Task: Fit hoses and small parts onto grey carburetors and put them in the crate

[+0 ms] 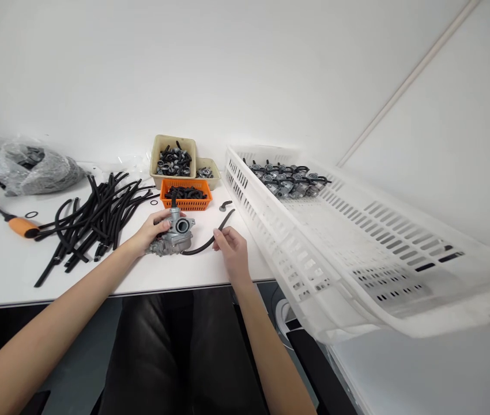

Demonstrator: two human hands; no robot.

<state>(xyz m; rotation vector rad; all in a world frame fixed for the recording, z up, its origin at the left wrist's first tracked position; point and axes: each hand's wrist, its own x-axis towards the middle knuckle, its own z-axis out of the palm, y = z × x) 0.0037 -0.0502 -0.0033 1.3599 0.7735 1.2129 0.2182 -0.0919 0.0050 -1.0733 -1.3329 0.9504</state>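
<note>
A grey metal carburetor (179,230) stands upright at the table's front, its round bore facing me. My left hand (155,230) is closed around its left side. From its lower right a black rubber hose (204,248) curves out and up. Thumb and fingers of my right hand (229,242) pinch that hose partway along, and its free end sticks out above them. Just behind the right hand lies a small metal piece with a black tip (225,206). Parts of the carburetor are hidden by the left fingers.
A white slotted crate (271,230) with several carburetors (290,180) stands at right. Left are loose black hoses (98,216), an orange-handled screwdriver (23,226) and a plastic bag of parts (37,170). An orange basket (187,204) and beige bins (155,155) hold small parts.
</note>
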